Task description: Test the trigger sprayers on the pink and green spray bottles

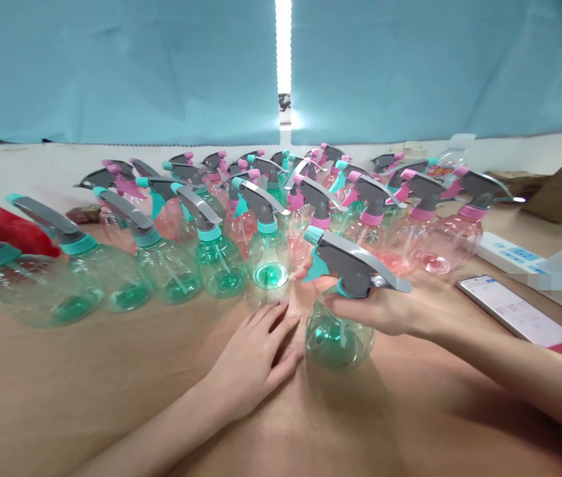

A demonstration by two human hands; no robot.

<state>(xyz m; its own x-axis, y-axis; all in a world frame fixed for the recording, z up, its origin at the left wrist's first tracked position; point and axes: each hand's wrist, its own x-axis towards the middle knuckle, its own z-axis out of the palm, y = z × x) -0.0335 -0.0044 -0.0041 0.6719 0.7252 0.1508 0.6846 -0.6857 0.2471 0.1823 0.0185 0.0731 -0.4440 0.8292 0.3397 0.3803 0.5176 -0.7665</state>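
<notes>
Left of the phone (pixel 529 321), the right hand (pixel 377 310) was curled around a green spray bottle (pixel 335 344); the left hand (pixel 258 351) lay open, empty. Farther left, other bottles (pixel 221 268) stood with heads fitted.

over twenty spray bottles (pixel 268 257), two hands (pixel 255 353), one phone (pixel 523 318)

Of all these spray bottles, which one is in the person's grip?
The green bottle with the turquoise trigger, nearest the camera and right of the flat left hand. It alone has the right hand around its neck.
</notes>
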